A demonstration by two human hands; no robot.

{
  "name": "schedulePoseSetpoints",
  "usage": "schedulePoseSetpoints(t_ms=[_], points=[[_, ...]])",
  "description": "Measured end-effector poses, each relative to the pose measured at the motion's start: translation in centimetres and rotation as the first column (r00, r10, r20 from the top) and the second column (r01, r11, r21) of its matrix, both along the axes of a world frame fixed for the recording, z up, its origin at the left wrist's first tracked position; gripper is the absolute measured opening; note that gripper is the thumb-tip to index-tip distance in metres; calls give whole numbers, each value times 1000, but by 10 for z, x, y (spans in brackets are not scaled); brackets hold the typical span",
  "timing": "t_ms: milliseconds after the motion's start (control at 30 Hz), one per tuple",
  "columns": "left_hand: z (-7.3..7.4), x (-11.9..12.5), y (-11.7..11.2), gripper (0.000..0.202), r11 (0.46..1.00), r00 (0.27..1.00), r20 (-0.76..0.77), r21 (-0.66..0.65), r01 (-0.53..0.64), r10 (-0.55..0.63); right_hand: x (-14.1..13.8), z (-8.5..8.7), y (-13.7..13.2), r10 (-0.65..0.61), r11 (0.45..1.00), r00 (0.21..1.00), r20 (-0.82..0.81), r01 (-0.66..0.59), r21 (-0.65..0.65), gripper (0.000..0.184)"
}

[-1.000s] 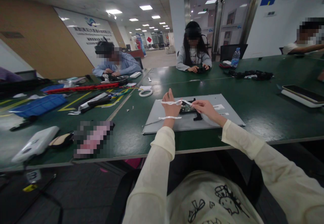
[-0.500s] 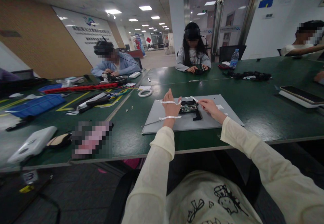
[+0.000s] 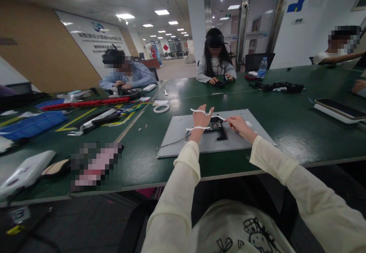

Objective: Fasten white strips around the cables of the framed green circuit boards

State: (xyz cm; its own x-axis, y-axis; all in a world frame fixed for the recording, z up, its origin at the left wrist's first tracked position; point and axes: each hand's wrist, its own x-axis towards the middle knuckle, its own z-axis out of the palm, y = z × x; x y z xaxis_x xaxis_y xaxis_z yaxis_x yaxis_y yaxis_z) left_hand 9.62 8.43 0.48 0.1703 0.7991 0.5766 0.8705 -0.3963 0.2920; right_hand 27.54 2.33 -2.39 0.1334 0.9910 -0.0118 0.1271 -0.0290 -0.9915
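Right grip (image 3: 238, 125) on white strip (image 3: 221, 118) (blue bin (image 3: 37, 125): contents indistinct)

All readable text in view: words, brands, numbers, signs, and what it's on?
Nothing reads clearly enough to quote.
Wall sign: Chinese characters over a Latin-letter line, too blurred.
Glass door lettering: too small.
Bottle label: too small.
White tag, lower left: blurred.
Green sign behind the glass: too small.
Black device between the hands: no readable marking.
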Motion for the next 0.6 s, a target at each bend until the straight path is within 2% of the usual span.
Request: schedulePoseSetpoints(t_ms=[100,300,433,600], points=[[-5,9,-1,52,997,997,-57,-64,51,-54,2,-3,2,-1,1000,998,56,1,5,18],[-11,10,-3,51,981,962,-234,-166,103,-141,8,-9,8,-9,1000,946,323,5,14,19],[-9,7,-2,61,964,931,-318,-244,103,-179,5,-2,4,-2,1000,920,391,3,-2,20],[-5,6,-4,63,952,926,-333,-298,74,-176,2,5,2,-7,1000,899,437,14,-12,17]])
